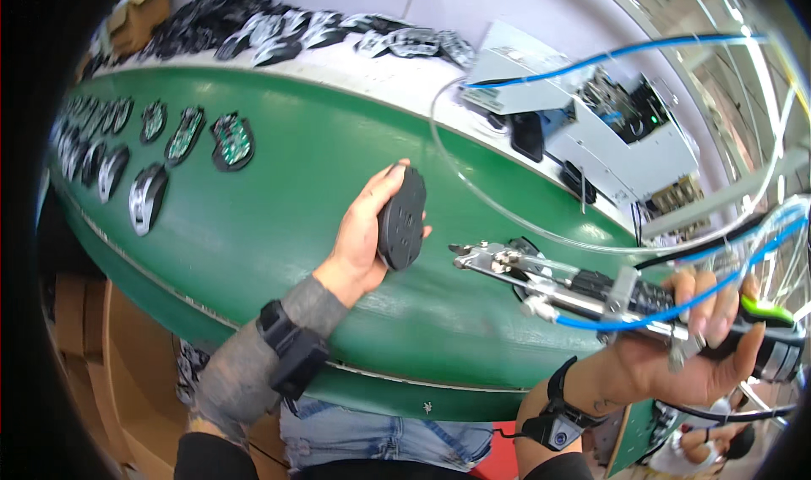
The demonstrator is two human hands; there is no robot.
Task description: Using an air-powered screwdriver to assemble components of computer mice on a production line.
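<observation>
My left hand (355,242) is closed around a black computer mouse (404,222), whose flat underside with small holes faces me above the green work surface (304,184). To the right, my right hand (667,366) grips a power screwdriver (612,292) fitted with a metal screw-feed head and a blue air hose (659,318). The screwdriver lies nearly level, its tip pointing left toward the mouse, with a gap between them. Behind its front end, a dark mouse part (525,248) rests on the surface, partly hidden.
At left stand rows of mouse halves with green circuit boards (232,142) and grey-black shells (148,197). More shells (414,42) are heaped on the white back ledge (338,73). A white machine (621,129) stands back right. A clear tube (507,218) loops across the right side.
</observation>
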